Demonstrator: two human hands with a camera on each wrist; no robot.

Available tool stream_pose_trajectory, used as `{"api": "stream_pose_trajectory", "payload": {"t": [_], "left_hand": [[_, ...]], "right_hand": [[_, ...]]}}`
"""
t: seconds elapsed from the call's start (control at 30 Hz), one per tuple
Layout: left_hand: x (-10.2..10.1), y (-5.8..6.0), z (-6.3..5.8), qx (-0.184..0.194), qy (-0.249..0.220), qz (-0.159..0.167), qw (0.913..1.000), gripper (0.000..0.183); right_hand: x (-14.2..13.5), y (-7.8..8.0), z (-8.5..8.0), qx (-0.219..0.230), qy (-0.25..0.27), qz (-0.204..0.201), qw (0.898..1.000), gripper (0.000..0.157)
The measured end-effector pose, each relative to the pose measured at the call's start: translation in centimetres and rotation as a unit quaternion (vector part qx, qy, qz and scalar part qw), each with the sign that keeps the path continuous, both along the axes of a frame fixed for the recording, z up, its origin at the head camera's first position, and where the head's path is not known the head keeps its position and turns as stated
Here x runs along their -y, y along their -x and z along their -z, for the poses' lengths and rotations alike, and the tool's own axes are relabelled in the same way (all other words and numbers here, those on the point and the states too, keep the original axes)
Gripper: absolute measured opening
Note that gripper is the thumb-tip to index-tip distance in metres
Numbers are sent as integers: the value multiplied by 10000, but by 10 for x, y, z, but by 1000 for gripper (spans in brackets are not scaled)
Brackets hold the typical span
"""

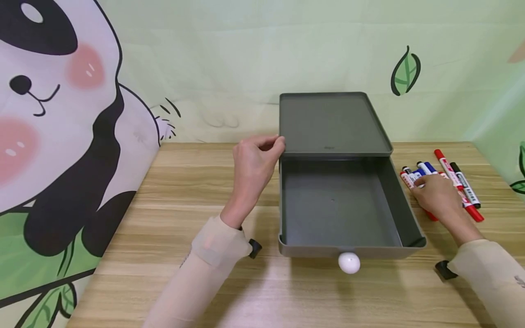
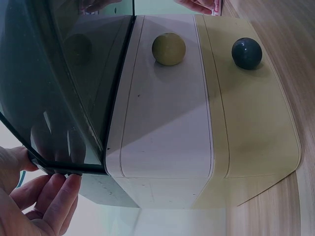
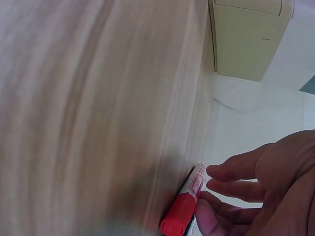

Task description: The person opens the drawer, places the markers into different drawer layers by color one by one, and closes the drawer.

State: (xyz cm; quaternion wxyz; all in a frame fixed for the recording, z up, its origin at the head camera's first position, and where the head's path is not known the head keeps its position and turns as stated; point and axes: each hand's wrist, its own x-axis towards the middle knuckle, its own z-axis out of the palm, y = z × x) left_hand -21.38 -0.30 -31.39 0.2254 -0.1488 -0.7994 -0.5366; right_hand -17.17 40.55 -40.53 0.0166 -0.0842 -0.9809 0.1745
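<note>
A grey drawer (image 1: 352, 251) with a white knob stands pulled out from under the grey top (image 1: 332, 123) of a drawer unit. My left hand (image 1: 256, 171) pinches the unit's top at its front left corner; its fingers (image 2: 61, 196) curl at the dark edge in the left wrist view. At right, my right hand (image 1: 439, 196) is over a group of markers, hiding some of them. Its loosely bent fingers are beside a red-capped marker (image 3: 187, 206) lying on the table and seem to touch it. I see no marker lifted.
Below the pulled-out drawer are a lilac drawer (image 2: 167, 118) with a yellow knob and a yellow drawer (image 2: 256, 118) with a dark knob. Beside the right hand lie a black marker (image 1: 465, 187) and a red marker (image 1: 449, 168). A panda-printed cloth (image 1: 238, 68) hangs behind the wooden table (image 1: 184, 196).
</note>
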Motion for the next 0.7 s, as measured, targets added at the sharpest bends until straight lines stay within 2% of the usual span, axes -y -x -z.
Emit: {"api": "stream_pose_trajectory", "payload": {"t": [0.27,0.47,0.7], "left_hand": [[0,0,0,11,-12,-3,10000,16],[0,-1,0,16,-13,9,10000,16],[0,-1,-1,1,34,-26,10000,17]], "right_hand": [[0,0,1,216,-45,54,9997,31],[6,1,1,501,-93,34,9987,21],[11,3,2,593,-384,-4,9975,29]]}}
